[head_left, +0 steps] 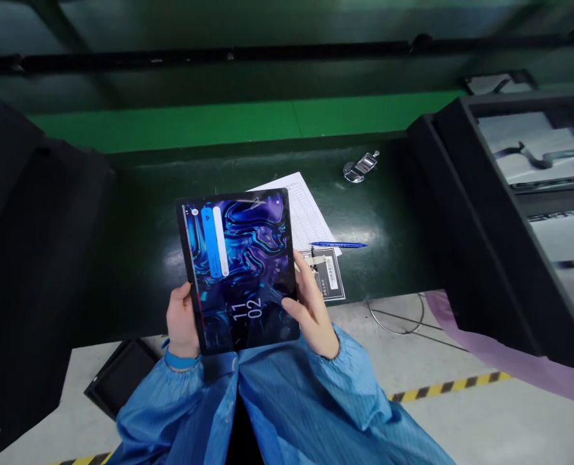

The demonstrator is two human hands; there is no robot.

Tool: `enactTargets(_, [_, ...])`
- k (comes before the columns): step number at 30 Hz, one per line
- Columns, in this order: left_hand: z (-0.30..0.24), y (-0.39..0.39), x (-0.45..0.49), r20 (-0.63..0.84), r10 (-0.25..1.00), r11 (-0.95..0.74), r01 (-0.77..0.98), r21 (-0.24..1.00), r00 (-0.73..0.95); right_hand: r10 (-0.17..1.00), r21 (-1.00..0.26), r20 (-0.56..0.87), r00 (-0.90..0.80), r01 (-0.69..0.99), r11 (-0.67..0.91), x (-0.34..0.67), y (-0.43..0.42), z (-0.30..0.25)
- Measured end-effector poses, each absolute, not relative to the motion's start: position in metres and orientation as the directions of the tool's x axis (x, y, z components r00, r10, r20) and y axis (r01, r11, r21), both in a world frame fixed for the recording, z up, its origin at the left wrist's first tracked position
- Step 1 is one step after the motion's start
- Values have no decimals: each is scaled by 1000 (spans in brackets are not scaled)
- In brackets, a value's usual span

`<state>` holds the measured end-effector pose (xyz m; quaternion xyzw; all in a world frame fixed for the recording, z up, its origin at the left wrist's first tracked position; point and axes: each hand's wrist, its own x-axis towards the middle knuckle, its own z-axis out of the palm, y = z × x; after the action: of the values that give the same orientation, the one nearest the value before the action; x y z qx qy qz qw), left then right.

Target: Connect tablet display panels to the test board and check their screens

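Note:
I hold a tablet (241,268) upright before me in both hands, over the near edge of a dark green table (136,213). Its screen is lit with a blue and purple swirl, a clock reading and a blue slider. My left hand (181,323) grips the lower left edge, with a blue band on the wrist. My right hand (310,303) grips the right edge, its thumb lying on the screen. Both arms wear blue sleeves.
A printed sheet (306,210), a blue pen (338,245) and a dark labelled card (329,274) lie on the table behind the tablet. A small metal part (360,168) sits farther back. Black trays (533,213) stand at right, a black bulk (25,258) at left, another tray (122,374) on the floor.

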<state>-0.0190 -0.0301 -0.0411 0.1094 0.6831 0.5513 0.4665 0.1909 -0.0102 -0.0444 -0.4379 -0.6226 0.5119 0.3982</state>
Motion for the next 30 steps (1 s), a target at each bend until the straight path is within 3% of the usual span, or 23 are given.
enactTargets(6, [-23, -33, -9, -612, 616, 265, -601, 754, -496, 986, -992, 56, -159, 105, 73, 180, -8, -49])
enactTargets(9, [-20, -35, -8, -647, 618, 259, -660, 705, -447, 984, -986, 62, -165, 145, 86, 176, -9, -44])
enactTargets(14, [-17, -35, -7, -734, 609, 276, -787, 551, -301, 974, -990, 105, -200, 75, 122, 179, -10, -39])
enactTargets(20, [-17, -37, -10, -770, 564, 183, -863, 470, -300, 980, -995, 35, -196, 85, 53, 184, -15, -42])
enactTargets(24, [-36, -49, -17, -776, 596, 282, -850, 445, -208, 980, -990, 90, -175, 93, 107, 193, -2, -38])
enactTargets(27, [-47, -58, -19, -742, 659, 332, -839, 430, -119, 967, -947, 217, -136, 211, 242, 203, 25, -22])
enactTargets(30, [-46, -63, -18, -699, 712, 335, -844, 419, -64, 927, -811, 347, -146, 449, 374, 212, 56, 1])
